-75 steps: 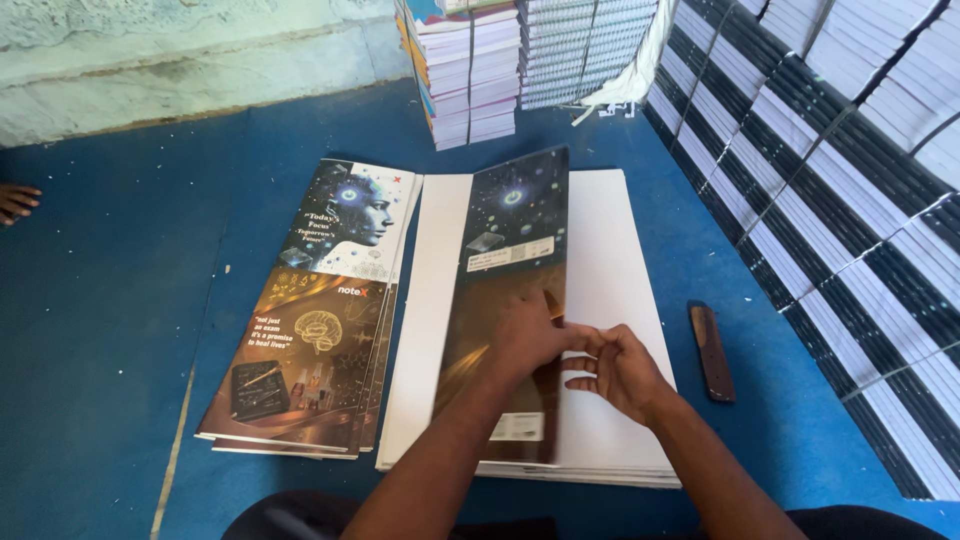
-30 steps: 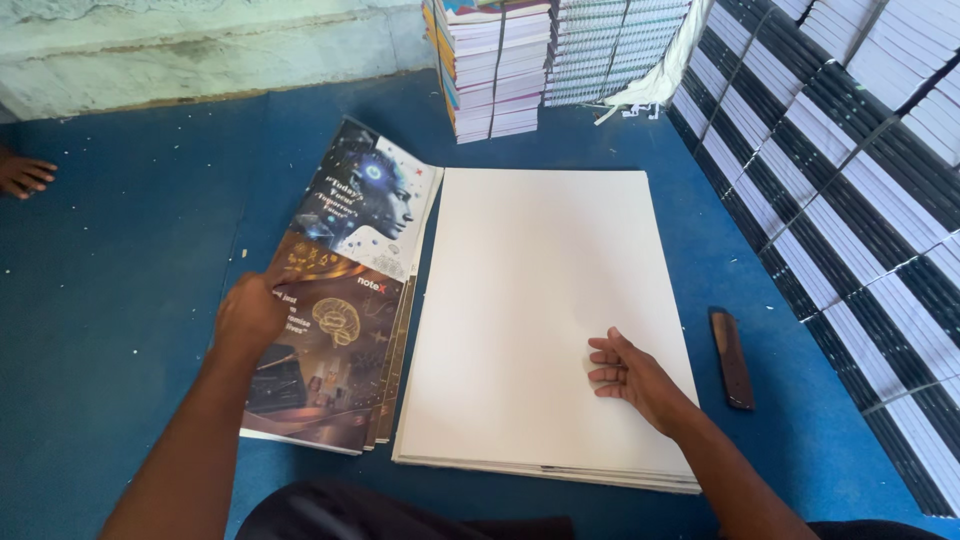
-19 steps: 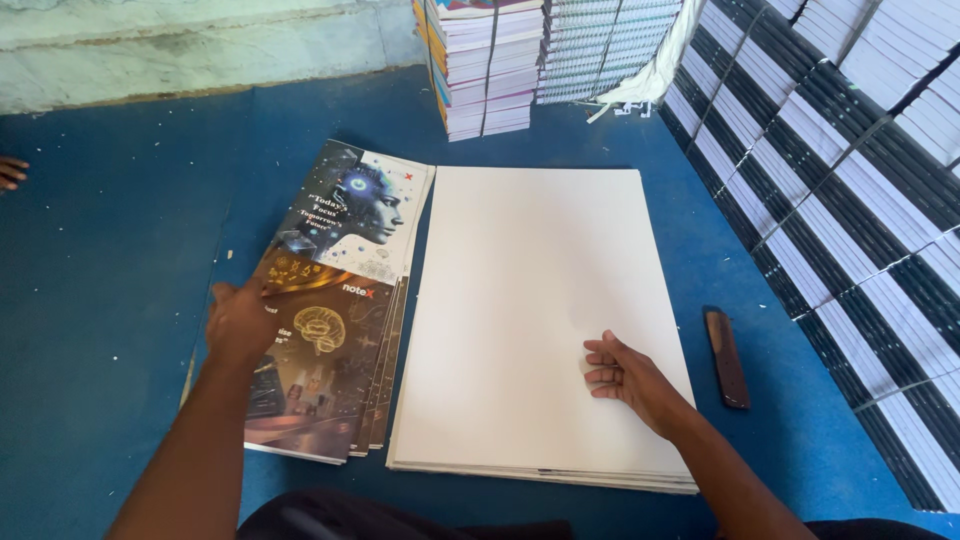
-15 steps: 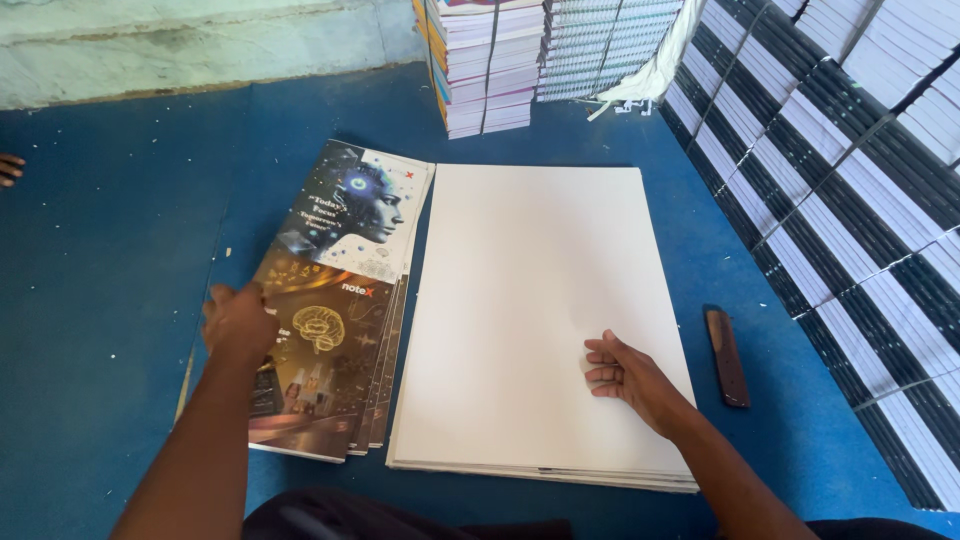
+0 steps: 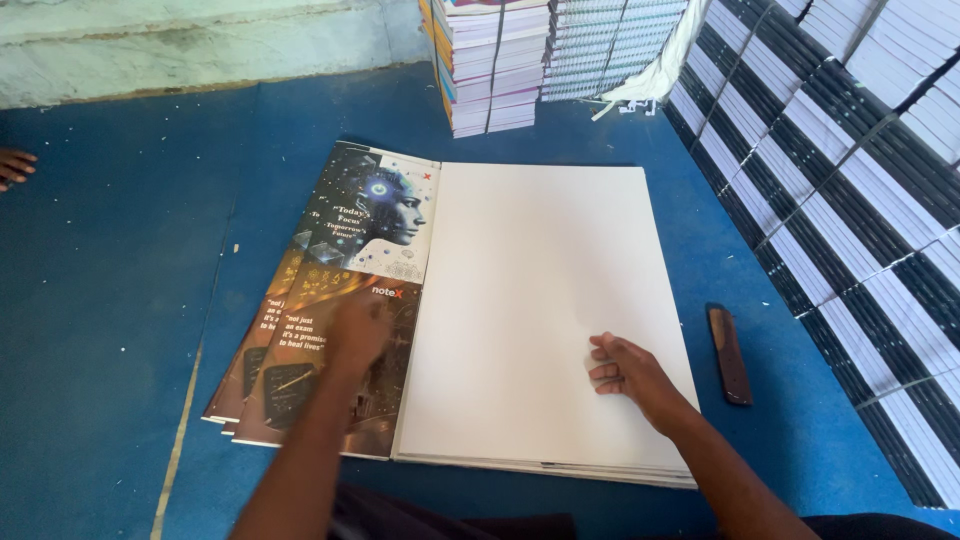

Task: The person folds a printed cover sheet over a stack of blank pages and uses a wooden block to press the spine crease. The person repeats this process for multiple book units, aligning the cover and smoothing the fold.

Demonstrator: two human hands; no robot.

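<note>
A stack of large white sheets lies flat on the blue floor in front of me. To its left lies a pile of folded printed covers with a dark picture of a face and gold artwork. My left hand hovers over or rests on the covers, blurred by movement, holding nothing I can see. My right hand rests on the lower right part of the white sheets with its fingers loosely curled.
A dark brown wooden stick lies on the floor right of the sheets. Stacks of bound notebooks stand at the back and black-and-white stacks line the right side. Another person's hand shows at the far left edge.
The folded cover that lay on the white sheets has gone to the left pile. My left hand has since slid right across the covers toward the sheets. My right hand has stayed put.
</note>
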